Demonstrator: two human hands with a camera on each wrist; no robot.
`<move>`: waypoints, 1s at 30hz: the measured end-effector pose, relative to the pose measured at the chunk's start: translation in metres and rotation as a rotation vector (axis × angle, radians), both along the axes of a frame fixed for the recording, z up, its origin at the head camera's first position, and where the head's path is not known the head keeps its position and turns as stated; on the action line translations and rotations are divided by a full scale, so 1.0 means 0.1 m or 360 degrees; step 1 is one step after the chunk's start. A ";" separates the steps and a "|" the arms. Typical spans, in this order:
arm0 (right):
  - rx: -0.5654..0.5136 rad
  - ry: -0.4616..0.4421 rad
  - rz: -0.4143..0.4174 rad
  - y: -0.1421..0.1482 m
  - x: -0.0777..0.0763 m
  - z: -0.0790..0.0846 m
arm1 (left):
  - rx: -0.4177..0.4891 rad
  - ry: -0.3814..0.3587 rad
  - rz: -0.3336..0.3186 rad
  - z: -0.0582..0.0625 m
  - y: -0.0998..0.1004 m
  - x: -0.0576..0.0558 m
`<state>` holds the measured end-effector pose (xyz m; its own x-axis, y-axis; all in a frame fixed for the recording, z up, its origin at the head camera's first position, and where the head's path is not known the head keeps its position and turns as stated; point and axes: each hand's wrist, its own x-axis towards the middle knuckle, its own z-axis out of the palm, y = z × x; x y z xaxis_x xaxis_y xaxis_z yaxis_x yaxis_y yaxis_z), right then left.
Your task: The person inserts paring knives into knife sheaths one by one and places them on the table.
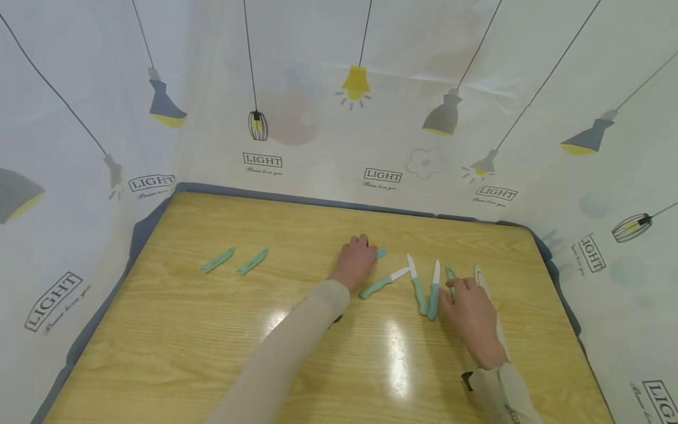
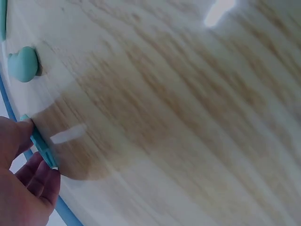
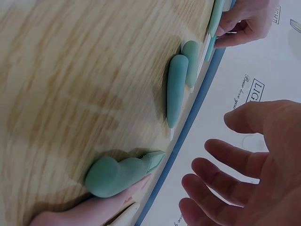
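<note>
My left hand [image 1: 356, 262] pinches a blue blade sheath [image 2: 41, 143] between thumb and fingers, low over the table. Just right of it lie three bare white-bladed knives: a green-handled knife [image 1: 376, 287], a pale green-handled knife [image 1: 419, 292] and a blue-handled knife [image 1: 433, 297]. My right hand [image 1: 470, 315] hovers with fingers spread and relaxed, holding nothing. Near it are a green knife in its sheath [image 3: 123, 174] and a pink knife [image 3: 89, 207], which the hand hides in the head view. A long cream-coloured object [image 1: 481, 275] runs partly behind that hand.
Two green blade sheaths [image 1: 218, 259] lie side by side on the left part of the wooden table [image 1: 175, 330]. A blue-grey edging [image 1: 296, 199] borders the table, and lamp-printed white sheeting [image 1: 318, 141] rises around it.
</note>
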<state>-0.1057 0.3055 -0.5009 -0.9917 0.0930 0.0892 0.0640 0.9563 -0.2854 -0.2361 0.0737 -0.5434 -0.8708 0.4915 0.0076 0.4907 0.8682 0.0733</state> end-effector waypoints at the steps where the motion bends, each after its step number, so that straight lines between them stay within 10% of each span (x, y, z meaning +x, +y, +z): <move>1: -0.0004 0.0011 0.0003 0.00 0.00 0.00 | -0.0002 -0.0001 -0.0002 0.00 0.00 0.00; 11: -0.0032 0.0010 -0.0005 -0.03 0.00 0.00 | 0.0138 -0.0035 0.0137 0.05 -0.05 0.01; 20: -0.0046 -0.0014 0.0026 -0.07 -0.04 -0.01 | 0.1175 -0.0426 0.0452 0.29 -0.41 0.11; 30: -0.0024 -0.0080 0.0102 -0.13 -0.11 -0.05 | 0.1952 -0.0794 0.0498 0.49 -0.82 0.25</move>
<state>-0.1172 0.2920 -0.5061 -0.9988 0.0299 0.0380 0.0173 0.9544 -0.2981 -0.2112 -0.0081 -0.4946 -0.9823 0.1797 -0.0527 -0.0187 0.1862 0.9823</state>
